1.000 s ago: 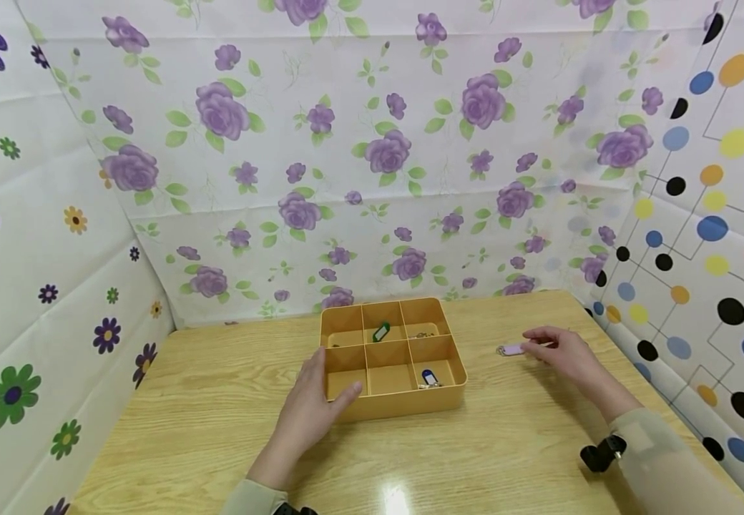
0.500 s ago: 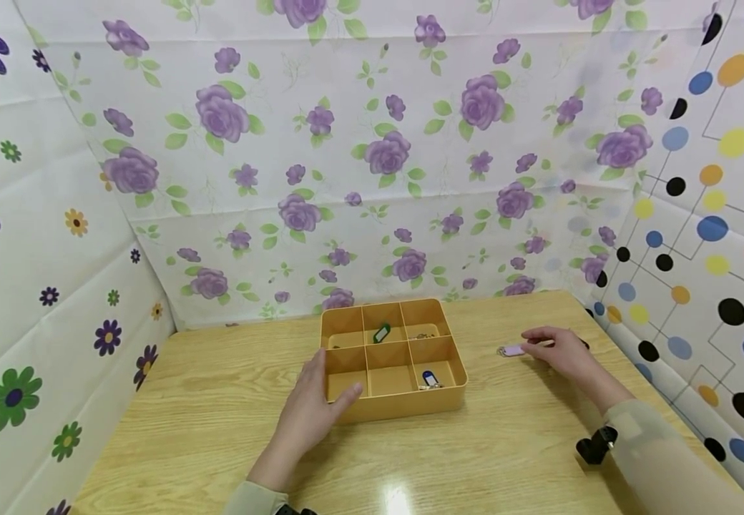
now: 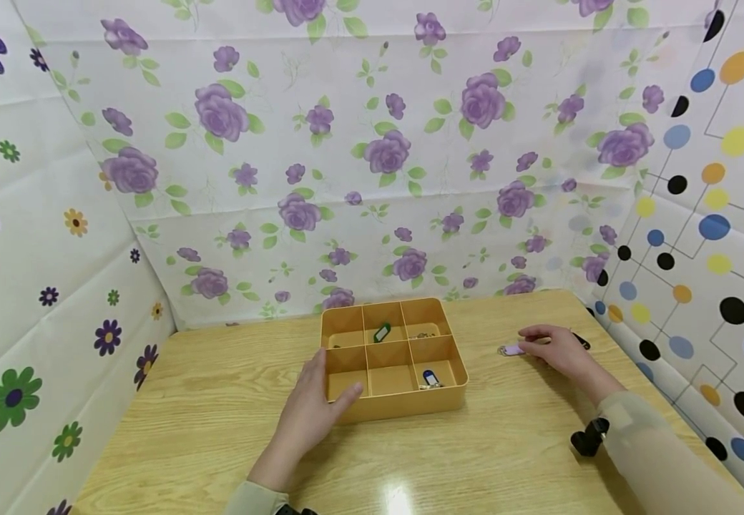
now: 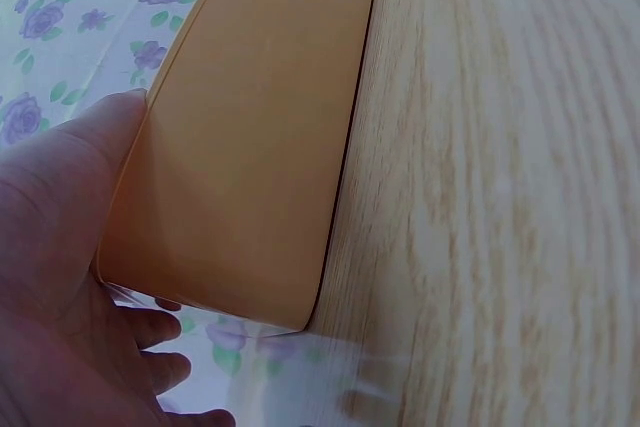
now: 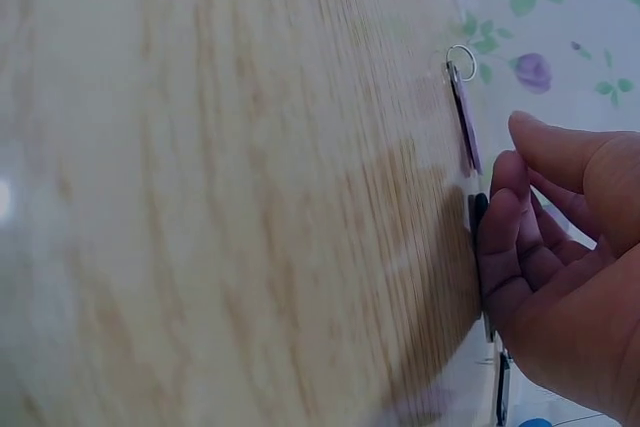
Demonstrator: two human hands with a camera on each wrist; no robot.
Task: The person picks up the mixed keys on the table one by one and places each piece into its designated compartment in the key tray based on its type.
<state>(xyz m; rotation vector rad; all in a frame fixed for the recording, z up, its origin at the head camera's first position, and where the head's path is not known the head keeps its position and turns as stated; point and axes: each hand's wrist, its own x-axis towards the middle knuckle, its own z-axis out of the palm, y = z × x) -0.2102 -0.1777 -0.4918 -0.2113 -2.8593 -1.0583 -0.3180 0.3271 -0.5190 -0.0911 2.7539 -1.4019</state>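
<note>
My left hand [image 3: 310, 408] rests at the front left corner of a yellow-orange six-compartment organizer box [image 3: 398, 408], thumb at the front wall, fingers along the left side. In the left wrist view, the thumb touches the rim of the box [image 4: 240, 147]. On the table's right, my right hand [image 3: 561, 354] hovers low beside a lavender key tag [image 3: 511, 350] with a metal ring. The right wrist view shows the thumb and fingers apart from that key tag [image 5: 466, 132]. A dark flat item [image 5: 480, 207] lies against or just below the fingers, partly hidden.
Inside the box are a green key tag [image 3: 381, 332], a blue key tag [image 3: 430, 378] and small metal pieces [image 3: 421, 336] in the back right compartment. A black item [image 3: 581, 341] lies behind the right hand. Patterned cloth walls [image 3: 372, 179] border the wooden table [image 3: 230, 400].
My right hand and forearm have shifted slightly left, uncovering more of the black item behind the hand. The left hand and the box have stayed still.
</note>
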